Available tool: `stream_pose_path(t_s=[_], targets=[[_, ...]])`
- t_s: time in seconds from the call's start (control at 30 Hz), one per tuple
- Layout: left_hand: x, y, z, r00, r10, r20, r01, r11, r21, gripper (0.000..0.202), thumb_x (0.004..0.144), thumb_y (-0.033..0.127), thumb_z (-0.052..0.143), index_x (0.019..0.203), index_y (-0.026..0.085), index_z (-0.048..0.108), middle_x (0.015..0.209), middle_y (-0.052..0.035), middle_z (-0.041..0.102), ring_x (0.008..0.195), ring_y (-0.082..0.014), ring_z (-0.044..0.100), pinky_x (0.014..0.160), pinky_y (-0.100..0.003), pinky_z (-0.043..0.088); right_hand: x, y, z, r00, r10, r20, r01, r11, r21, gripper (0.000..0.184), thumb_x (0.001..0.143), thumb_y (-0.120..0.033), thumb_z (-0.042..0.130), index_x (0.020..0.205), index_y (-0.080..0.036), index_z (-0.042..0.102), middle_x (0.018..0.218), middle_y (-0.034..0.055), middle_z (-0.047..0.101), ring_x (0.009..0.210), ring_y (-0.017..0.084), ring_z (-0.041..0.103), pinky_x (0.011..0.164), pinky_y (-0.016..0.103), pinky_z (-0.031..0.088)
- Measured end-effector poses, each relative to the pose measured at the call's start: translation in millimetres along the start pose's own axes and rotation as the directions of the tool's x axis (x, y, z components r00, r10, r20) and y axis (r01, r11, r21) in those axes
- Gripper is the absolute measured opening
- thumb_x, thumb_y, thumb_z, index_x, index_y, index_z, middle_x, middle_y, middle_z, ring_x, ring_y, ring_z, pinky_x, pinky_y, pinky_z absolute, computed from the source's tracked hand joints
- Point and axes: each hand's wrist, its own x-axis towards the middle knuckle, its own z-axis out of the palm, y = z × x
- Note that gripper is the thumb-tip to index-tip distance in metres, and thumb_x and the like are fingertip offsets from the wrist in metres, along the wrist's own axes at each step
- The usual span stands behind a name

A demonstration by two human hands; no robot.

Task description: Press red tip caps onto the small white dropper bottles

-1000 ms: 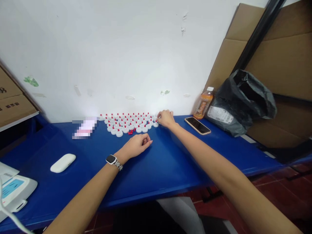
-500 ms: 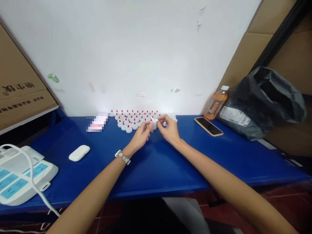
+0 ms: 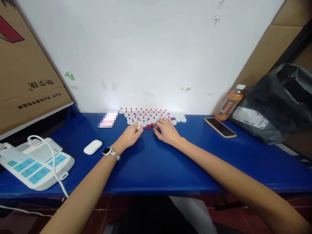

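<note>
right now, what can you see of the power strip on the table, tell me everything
The power strip is a broad white block, plastic by its look, with rounded corners and blue socket panels on top. It lies face up on the left end of the blue table. White plug-in blocks sit on its far side, and a white cable arches across its top towards the near table edge. A small loop sticks out at its right end. Whether it is powered cannot be told.
</note>
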Motion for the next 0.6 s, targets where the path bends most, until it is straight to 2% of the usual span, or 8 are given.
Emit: stream_pose_path(t_s=[0.07, 0.2, 0.37, 0.43, 0.5, 0.57, 0.6], targets=[[-2, -1, 1.8, 0.999, -0.015, 0.028, 0.014, 1.0, 0.01, 0.035, 0.098, 0.048, 0.037, 0.076, 0.022, 0.044, 0.062, 0.0018, 0.051, 0.058, -0.0164, 0.047, 0.058, -0.03, 0.029, 9, -1, 5, 0.999, -0.004, 0.036, 0.008, 0.995, -0.1, 0.019, 0.094, -0.028, 0.053, 0.101, -0.019, 0.068, 0.102, 0.0125, 0.066, 0.102, 0.029, 0.05, 0.09, 0.044, 0.033], [-2, 3, 9.3, 0.998, -0.002, 0.06, 0.001, 1.0, 0.011, 0.034, 0.095, 0.049, 0.042, 0.076, 0.021, 0.045, 0.065, 0.0009, 0.054, 0.06, -0.0164, 0.048, 0.058, -0.029, 0.028, 19, -1, 15, 0.999, 0.019, 0.03, -0.012, 0.975, -0.223, 0.023, 0.094, -0.031, 0.054, 0.103, -0.017, 0.07, 0.108, 0.0163, 0.063, 0.105, 0.032, 0.047, 0.089, 0.046, 0.032], [-2, 5, 16.4, 0.996, 0.006, 0.093, -0.007, 1.0, 0.017, 0.033, 0.095, 0.049, 0.042, 0.077, 0.021, 0.045, 0.069, 0.0001, 0.055, 0.062, -0.0163, 0.049, 0.059, -0.029, 0.03, 18, 6, 21, 0.999, 0.032, 0.014, -0.029, 0.981, -0.192, 0.017, 0.093, -0.028, 0.056, 0.096, -0.019, 0.07, 0.104, 0.0135, 0.063, 0.105, 0.031, 0.048, 0.088, 0.046, 0.033], [-3, 6, 18.5, 0.995, 0.018, 0.101, -0.021, 0.999, 0.031, 0.034, 0.095, 0.05, 0.041, 0.078, 0.021, 0.045, 0.071, -0.0004, 0.056, 0.063, -0.0168, 0.05, 0.06, -0.029, 0.032, 16, 7, 20, 0.999, 0.043, -0.003, -0.043, 0.991, -0.126, 0.014, 0.092, -0.027, 0.058, 0.094, -0.019, 0.069, 0.104, 0.0124, 0.064, 0.106, 0.03, 0.049, 0.089, 0.046, 0.034], [-4, 9, 20.1, 0.993, 0.038, 0.109, -0.043, 0.998, 0.044, 0.033, 0.096, 0.05, 0.04, 0.081, 0.021, 0.046, 0.074, -0.0011, 0.057, 0.066, -0.0177, 0.052, 0.061, -0.03, 0.034, 12, 6, 17, 0.997, 0.061, -0.039, -0.061, 0.998, 0.009, 0.011, 0.091, -0.027, 0.059, 0.092, -0.02, 0.068, 0.103, 0.0106, 0.067, 0.106, 0.029, 0.052, 0.092, 0.045, 0.035], [-5, 13, 21.6, 0.991, 0.068, 0.118, -0.075, 0.995, 0.058, 0.032, 0.096, 0.049, 0.039, 0.084, 0.021, 0.047, 0.078, -0.0021, 0.059, 0.071, -0.0188, 0.053, 0.064, -0.031, 0.036, 8, 5, 12, 0.989, 0.124, -0.078, -0.101, 0.963, 0.25, 0.009, 0.09, -0.027, 0.06, 0.091, -0.02, 0.066, 0.099, 0.0078, 0.07, 0.101, 0.025, 0.057, 0.091, 0.042, 0.04], [-6, 16, 22.5, 0.989, 0.086, 0.124, -0.094, 0.993, 0.066, 0.031, 0.097, 0.049, 0.039, 0.085, 0.021, 0.047, 0.08, -0.0027, 0.059, 0.073, -0.0194, 0.054, 0.066, -0.031, 0.038, 5, 4, 10, 0.982, 0.171, -0.08, -0.126, 0.909, 0.397, 0.01, 0.089, -0.028, 0.061, 0.091, -0.02, 0.066, 0.095, 0.0065, 0.071, 0.096, 0.023, 0.06, 0.088, 0.039, 0.043]])
